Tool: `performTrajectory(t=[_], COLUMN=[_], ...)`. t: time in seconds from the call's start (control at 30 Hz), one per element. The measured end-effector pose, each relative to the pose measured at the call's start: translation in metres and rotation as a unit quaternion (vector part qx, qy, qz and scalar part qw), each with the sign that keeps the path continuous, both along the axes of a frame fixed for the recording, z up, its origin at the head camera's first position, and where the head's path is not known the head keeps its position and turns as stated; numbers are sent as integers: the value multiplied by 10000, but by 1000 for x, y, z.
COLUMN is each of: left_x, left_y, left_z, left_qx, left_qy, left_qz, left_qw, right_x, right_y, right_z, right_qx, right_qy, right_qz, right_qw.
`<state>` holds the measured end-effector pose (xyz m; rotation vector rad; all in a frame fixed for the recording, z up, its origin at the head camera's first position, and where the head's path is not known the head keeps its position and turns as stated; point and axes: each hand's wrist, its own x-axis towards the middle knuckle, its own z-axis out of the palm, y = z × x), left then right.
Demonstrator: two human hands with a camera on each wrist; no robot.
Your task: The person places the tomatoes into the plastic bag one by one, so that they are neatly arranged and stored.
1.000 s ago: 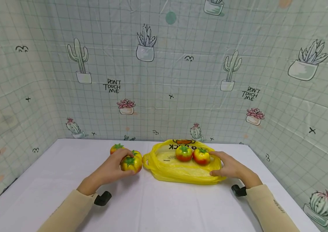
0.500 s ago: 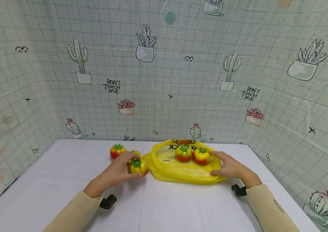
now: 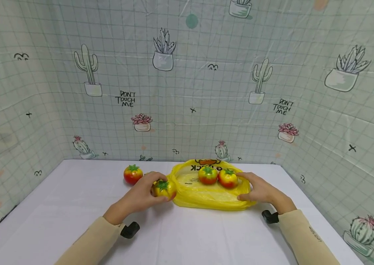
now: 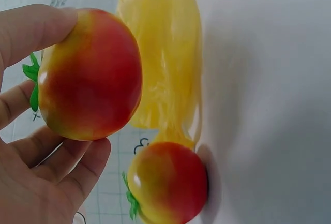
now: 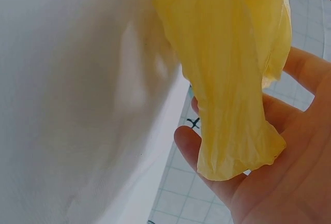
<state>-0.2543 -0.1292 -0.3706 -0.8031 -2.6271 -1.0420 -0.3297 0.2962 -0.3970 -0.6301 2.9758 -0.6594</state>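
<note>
While bracing a thin, crinkled yellow plastic bag (image 3: 206,202) by its right end with the right hand (image 3: 262,188), pinches a round, glossy red-and-yellow tomato (image 3: 165,191) in the left hand (image 3: 140,194). Sets the left thumb against one side and fingertips against the opposite one, likely to secure the smooth curve. Holds it just beside the bag's left end, seemingly raised off the white tabletop (image 3: 193,237). Spreads the right thumb and fingers at the bag's mouth, with yellow film across the palm, presumably to prop the floppy opening apart; cannot tell whether also nipping any film. Has, inside the bag, a red-and-greenish-yellow tomato (image 3: 208,176) touching a bright red-and-yellow tomato (image 3: 228,179), perhaps weighing down the loose plastic and so steadying it. Has also a redder tomato (image 3: 133,175) upright on the tabletop, left of the bag and apart from it. Shows, in the left wrist view, a green-leaved tomato (image 4: 169,182) beside the bag's narrow handle (image 4: 175,135); cannot tell whether to count it as the redder one or another behind the left hand.
</note>
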Motion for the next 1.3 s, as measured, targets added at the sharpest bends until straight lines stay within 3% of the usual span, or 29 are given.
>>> performTrajectory(t=[0.33, 0.5, 0.73, 1.3], left_x=[-15, -22, -30, -54], left_y=[19, 27, 41, 61], left_z=[0, -1, 3, 4], left_qx=[152, 118, 155, -197], left_qy=[340, 400, 156, -47], left_qz=[-78, 40, 31, 199], left_qw=[9993, 9991, 9998, 9996], right_x=[-1, -2, -1, 0], right_y=[-1, -2, -2, -1], right_z=[-1, -1, 0, 0], right_qx=[11, 1, 15, 1], right_qy=[-19, -33, -27, 0], right_qz=[-19, -10, -28, 5], right_qw=[10000, 10000, 10000, 10000])
